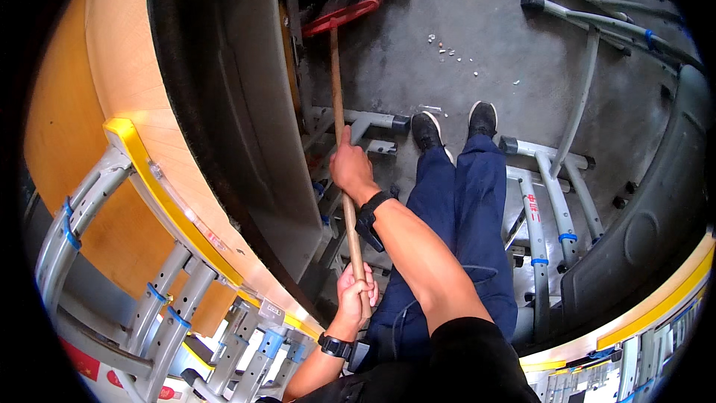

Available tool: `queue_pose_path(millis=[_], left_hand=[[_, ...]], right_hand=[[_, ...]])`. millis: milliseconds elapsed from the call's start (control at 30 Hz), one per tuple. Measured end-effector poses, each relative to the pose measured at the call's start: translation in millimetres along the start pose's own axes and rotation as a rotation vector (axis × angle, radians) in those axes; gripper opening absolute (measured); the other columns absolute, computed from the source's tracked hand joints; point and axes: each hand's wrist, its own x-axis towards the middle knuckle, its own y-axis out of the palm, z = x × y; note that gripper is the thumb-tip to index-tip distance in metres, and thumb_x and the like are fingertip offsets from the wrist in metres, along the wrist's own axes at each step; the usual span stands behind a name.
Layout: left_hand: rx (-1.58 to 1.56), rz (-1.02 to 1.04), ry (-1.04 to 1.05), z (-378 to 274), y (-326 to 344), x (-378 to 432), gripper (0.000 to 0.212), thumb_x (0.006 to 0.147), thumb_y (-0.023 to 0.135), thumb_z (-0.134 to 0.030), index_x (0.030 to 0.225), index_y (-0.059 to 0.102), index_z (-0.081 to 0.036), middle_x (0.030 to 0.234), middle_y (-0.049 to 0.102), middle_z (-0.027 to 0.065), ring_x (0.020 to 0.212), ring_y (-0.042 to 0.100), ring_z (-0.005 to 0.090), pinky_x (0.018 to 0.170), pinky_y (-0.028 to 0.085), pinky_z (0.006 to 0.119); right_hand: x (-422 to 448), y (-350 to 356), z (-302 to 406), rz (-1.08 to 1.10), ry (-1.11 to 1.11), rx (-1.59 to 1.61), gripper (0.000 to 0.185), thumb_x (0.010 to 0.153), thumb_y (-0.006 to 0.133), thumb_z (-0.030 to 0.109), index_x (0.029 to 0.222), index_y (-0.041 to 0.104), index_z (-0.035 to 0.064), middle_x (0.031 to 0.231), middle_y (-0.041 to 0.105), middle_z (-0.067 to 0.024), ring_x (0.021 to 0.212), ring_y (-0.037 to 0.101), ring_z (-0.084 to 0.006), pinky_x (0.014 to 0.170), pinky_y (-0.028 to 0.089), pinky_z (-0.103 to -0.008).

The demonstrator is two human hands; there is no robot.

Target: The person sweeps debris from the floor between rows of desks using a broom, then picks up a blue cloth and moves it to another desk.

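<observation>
A broom with a red head [342,17] and a wooden handle [337,78] stretches along the left side of the aisle. Its dark bristles touch or nearly touch the floor beside a desk leg. My right hand [352,168] grips the middle of the handle from above, its index finger or thumb pointing along the wood. Lower down, my left hand [357,291] wraps the handle near its end. White and pale scraps [451,52] lie scattered on the grey floor [498,28], to the right of the broom head. A clear plastic-looking piece [429,109] is beside my left shoe.
Desks with pale wooden tops [126,61] and yellow edging flank both sides; the left one has a grey under-desk compartment [268,123]. Metal legs with black end caps [386,121] reach into the aisle from left and right [548,148]. A dark chair-like panel [643,207] curves at right.
</observation>
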Motion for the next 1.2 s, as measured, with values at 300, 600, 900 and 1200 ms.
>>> queue_pose_path(millis=[300, 600, 900, 1200], left_hand=[[-0.127, 0.153, -0.219, 9.2, -19.5, -21.6, 0.013, 0.069, 0.043, 0.000, 0.078, 0.039, -0.009, 0.051, 0.036, 0.0052, 0.037, 0.036, 0.0185, 0.038, 0.030, 0.029], [0.156, 0.012, -0.177, 48.2, -42.4, -78.6, 0.011, 0.076, 0.047, 0.006, 0.082, 0.045, -0.003, 0.059, 0.046, 0.0057, 0.039, 0.044, 0.0146, 0.034, 0.038, 0.027], [0.440, -0.195, 0.059, 55.6, -29.5, -37.9, 0.008, 0.080, 0.054, 0.000, 0.084, 0.048, -0.002, 0.064, 0.053, 0.0044, 0.040, 0.049, 0.0107, 0.035, 0.042, 0.024], [0.200, -0.094, -0.098, 31.7, 15.7, -11.1, 0.002, 0.087, 0.042, -0.003, 0.086, 0.042, -0.005, 0.049, 0.041, 0.0037, 0.034, 0.039, 0.0152, 0.033, 0.035, 0.026]], right_hand=[[-18.8, 26.0, -14.6, -0.068, 0.033, -0.070, 0.069, 0.083, 0.050, 0.013, 0.142, 0.019, -0.0025, 0.087, 0.064, -0.0284, 0.084, 0.063, -0.0432, 0.079, 0.049, -0.0496], [-89.7, 22.1, -42.0, 0.031, 0.060, 0.102, 0.072, 0.083, 0.053, 0.012, 0.144, 0.016, -0.0008, 0.079, 0.061, -0.0319, 0.075, 0.061, -0.0477, 0.074, 0.049, -0.0505], [-53.2, 28.2, -35.9, -0.002, -0.085, 0.037, 0.071, 0.083, 0.054, 0.012, 0.143, 0.017, -0.0013, 0.077, 0.061, -0.0307, 0.074, 0.061, -0.0467, 0.071, 0.050, -0.0517], [-4.5, 8.6, -23.1, 0.119, -0.020, -0.217, 0.069, 0.085, 0.047, 0.007, 0.145, 0.014, -0.0038, 0.101, 0.063, -0.0276, 0.096, 0.063, -0.0398, 0.086, 0.049, -0.0449]])
